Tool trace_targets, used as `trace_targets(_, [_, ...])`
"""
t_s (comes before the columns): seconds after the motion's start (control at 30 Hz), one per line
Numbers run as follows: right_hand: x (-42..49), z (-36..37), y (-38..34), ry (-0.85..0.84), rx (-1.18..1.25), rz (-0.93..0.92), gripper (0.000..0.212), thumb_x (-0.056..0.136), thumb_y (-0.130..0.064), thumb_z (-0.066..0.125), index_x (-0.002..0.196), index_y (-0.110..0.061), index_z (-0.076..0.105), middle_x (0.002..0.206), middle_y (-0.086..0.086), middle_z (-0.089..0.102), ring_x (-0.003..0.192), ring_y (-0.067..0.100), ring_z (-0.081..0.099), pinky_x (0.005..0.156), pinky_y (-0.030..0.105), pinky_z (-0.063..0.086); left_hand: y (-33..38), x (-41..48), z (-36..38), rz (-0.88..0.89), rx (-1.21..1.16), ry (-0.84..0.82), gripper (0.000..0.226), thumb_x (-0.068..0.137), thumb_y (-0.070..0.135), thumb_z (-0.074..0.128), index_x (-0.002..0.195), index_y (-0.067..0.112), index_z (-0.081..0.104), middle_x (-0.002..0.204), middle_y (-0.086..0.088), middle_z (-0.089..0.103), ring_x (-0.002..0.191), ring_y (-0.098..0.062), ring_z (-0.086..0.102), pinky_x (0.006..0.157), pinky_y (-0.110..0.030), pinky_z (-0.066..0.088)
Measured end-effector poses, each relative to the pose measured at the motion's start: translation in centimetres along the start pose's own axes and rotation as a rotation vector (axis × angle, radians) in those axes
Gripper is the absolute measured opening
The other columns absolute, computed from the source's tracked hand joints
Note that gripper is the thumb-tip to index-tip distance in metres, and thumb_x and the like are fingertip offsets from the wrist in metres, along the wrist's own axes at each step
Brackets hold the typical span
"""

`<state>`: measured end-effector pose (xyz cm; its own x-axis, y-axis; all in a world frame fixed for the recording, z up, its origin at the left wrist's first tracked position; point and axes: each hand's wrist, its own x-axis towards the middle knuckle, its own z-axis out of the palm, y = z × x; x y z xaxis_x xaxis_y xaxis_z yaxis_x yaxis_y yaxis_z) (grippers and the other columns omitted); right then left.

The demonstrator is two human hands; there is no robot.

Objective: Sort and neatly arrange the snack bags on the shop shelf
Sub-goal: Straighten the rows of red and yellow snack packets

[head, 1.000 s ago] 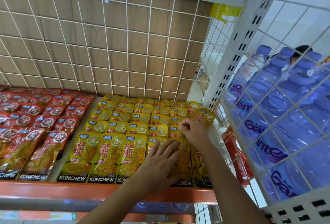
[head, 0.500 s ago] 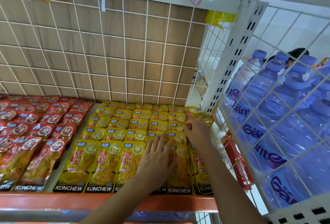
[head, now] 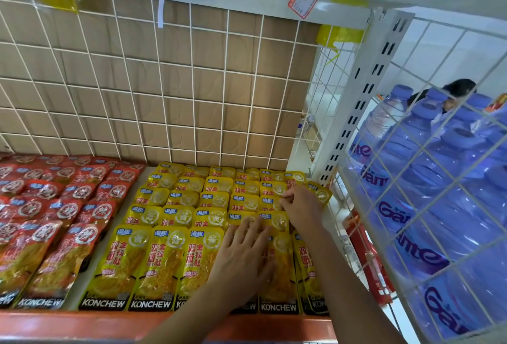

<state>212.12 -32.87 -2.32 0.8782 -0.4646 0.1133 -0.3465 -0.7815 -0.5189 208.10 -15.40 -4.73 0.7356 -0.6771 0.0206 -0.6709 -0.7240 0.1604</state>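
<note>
Left hand (head: 241,256) flat, grip released, on yellow bags (head: 162,261); right hand (head: 300,204) pinching one

Single head-worn wide-angle view, looking forward and down onto the shelf (head: 82,319) from close above its front edge. Faces the wire-grid back panel (head: 164,83) squarely, with both forearms entering from the bottom. Catches the neighbouring wire rack (head: 439,151) at right. No second view to overlap.
</note>
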Motion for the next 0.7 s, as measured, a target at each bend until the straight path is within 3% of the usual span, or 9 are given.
trace_targets(0.07, [0.2, 0.0, -0.1, -0.020, 0.001, 0.013, 0.010, 0.089, -0.018, 0.059, 0.094, -0.012, 0.066, 0.096, 0.002, 0.066, 0.088, 0.014, 0.059, 0.071, 0.023, 0.040, 0.1, 0.1, -0.6, -0.011, -0.004, 0.002, 0.059, 0.087, 0.058, 0.029, 0.129, 0.024, 0.054, 0.138, -0.001, 0.051, 0.127, -0.023, 0.049, 0.099, -0.043, 0.042])
trace_targets(0.17, [0.3, -0.2, -0.3, -0.037, 0.006, 0.012, 0.009, 0.090, -0.014, 0.056, 0.090, -0.010, 0.064, 0.094, 0.003, 0.066, 0.086, 0.015, 0.058, 0.069, 0.024, 0.039, 0.2, 0.8, -1.1, 0.048, -0.027, -0.018, 0.073, 0.080, 0.060, 0.019, 0.142, 0.024, 0.027, 0.157, 0.000, 0.011, 0.145, -0.022, 0.008, 0.116, -0.044, 0.009])
trace_targets(0.23, [0.2, -0.4, -0.3, -0.037, 0.011, 0.005, 0.009, 0.090, -0.013, 0.055, 0.088, -0.010, 0.063, 0.093, 0.003, 0.066, 0.082, 0.012, 0.054, 0.067, 0.023, 0.036, 0.2, 1.1, -1.0, 0.072, -0.019, 0.012, 0.074, 0.078, 0.061, 0.019, 0.142, 0.024, 0.022, 0.158, 0.001, 0.001, 0.145, -0.020, -0.004, 0.116, -0.042, 0.000])
trace_targets(0.33, [0.2, -0.4, -0.3, -0.033, 0.000, -0.004, 0.010, 0.090, -0.011, 0.055, 0.087, -0.009, 0.064, 0.093, 0.004, 0.066, 0.080, 0.011, 0.052, 0.061, 0.023, 0.035, 0.0, 1.3, -0.5, 0.089, 0.000, 0.003, 0.073, 0.080, 0.061, 0.022, 0.142, 0.022, 0.024, 0.157, 0.004, 0.004, 0.145, -0.021, -0.003, 0.116, -0.044, 0.000])
trace_targets(0.4, [0.3, -0.4, -0.4, -0.038, -0.016, 0.005, 0.010, 0.089, -0.011, 0.055, 0.088, -0.009, 0.064, 0.094, 0.005, 0.066, 0.085, 0.015, 0.057, 0.066, 0.025, 0.038, 0.0, 1.3, -0.4, 0.106, 0.004, 0.052, 0.072, 0.082, 0.061, 0.026, 0.140, 0.020, 0.031, 0.156, 0.003, 0.015, 0.145, -0.024, 0.007, 0.115, -0.046, 0.005])
trace_targets(0.53, [0.5, -0.1, -0.7, -0.038, -0.053, 0.010, 0.014, 0.089, -0.011, 0.052, 0.086, -0.005, 0.064, 0.091, 0.008, 0.066, 0.086, 0.019, 0.060, 0.073, 0.031, 0.046, 0.0, 1.2, -0.5, 0.105, 0.000, 0.002, 0.076, 0.081, 0.061, 0.020, 0.146, 0.020, 0.017, 0.158, 0.006, 0.004, 0.145, -0.020, -0.006, 0.115, -0.044, -0.004])
trace_targets(0.7, [0.5, -0.1, -0.8, -0.041, -0.066, 0.017, 0.017, 0.090, -0.011, 0.050, 0.086, -0.004, 0.065, 0.091, 0.010, 0.066, 0.087, 0.020, 0.060, 0.068, 0.026, 0.041, 0.0, 1.3, -0.6, 0.118, -0.011, 0.044, 0.075, 0.082, 0.062, 0.025, 0.143, 0.018, 0.028, 0.156, 0.004, 0.017, 0.145, -0.025, 0.008, 0.115, -0.047, 0.005])
